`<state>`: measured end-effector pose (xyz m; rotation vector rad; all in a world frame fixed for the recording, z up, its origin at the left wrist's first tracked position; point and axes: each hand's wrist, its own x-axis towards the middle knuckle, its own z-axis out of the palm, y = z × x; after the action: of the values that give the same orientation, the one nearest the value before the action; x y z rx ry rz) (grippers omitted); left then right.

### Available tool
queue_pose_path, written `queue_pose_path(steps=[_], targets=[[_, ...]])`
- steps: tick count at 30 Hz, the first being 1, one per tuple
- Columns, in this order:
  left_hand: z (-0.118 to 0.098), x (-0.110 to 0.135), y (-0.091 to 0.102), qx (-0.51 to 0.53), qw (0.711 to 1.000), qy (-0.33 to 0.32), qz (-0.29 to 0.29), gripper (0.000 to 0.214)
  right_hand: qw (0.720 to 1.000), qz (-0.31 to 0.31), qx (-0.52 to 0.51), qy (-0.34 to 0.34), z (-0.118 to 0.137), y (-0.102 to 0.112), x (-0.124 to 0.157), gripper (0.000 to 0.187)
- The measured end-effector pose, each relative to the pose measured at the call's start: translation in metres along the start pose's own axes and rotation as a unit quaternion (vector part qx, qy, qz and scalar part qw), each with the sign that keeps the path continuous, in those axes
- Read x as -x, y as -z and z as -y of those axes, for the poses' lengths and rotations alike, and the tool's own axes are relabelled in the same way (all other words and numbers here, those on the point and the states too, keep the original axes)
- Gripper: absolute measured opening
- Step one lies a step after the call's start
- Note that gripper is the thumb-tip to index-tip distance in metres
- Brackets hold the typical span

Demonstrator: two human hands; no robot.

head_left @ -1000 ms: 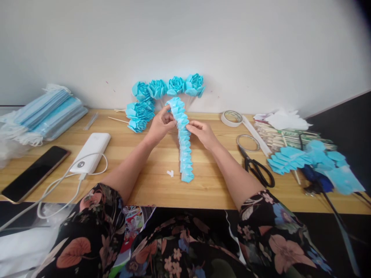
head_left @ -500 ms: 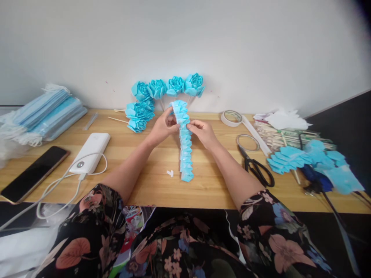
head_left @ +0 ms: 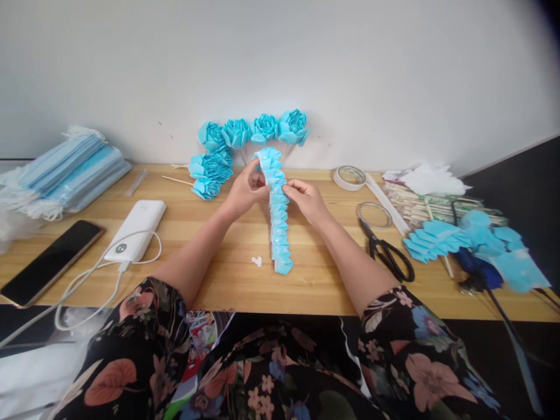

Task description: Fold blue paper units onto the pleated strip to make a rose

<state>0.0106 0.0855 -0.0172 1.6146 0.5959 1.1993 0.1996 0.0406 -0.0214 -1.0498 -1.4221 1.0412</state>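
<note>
Blue strip (head_left: 278,233) pinched by both hands.
Left hand (head_left: 245,189) at 9 o'clock, right hand (head_left: 307,200) at 3, fingers closed on its top; tail rests on the surface (head_left: 219,280) toward 6.

Wooden table (head_left: 315,280): mask stack (head_left: 74,172) far left, phone (head_left: 52,262), power bank (head_left: 136,226), blue paper roses (head_left: 210,170), tape roll (head_left: 350,178), scissors (head_left: 387,252), pleated blue strip (head_left: 280,239) lower end at centre.

masks (head_left: 65,172) far left; phone (head_left: 50,261) before them; scissors (head_left: 387,251) right of strip (head_left: 277,221); flowers (head_left: 249,137) behind
</note>
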Motion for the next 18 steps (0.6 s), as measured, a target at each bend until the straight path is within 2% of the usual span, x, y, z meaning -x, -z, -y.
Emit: queue_pose_path(steps=[6, 11, 18], targets=[[0.000, -0.002, 0.003, 0.028, 1.000, 0.003, -0.008, 0.076, 1.000, 0.014, -0.004, 0.017, -0.002, 0.003, -0.001, 0.032], [-0.005, -0.002, 0.004, 0.036, 0.999, 0.006, -0.005, 0.073, 0.998, 0.055, -0.014, -0.034, -0.001, 0.002, 0.001, 0.031], [-0.008, 0.002, 0.002, 0.012, 0.997, 0.029, 0.073, 0.077, 0.999, 0.019, -0.019, -0.026, 0.000, 0.001, 0.000, 0.029]])
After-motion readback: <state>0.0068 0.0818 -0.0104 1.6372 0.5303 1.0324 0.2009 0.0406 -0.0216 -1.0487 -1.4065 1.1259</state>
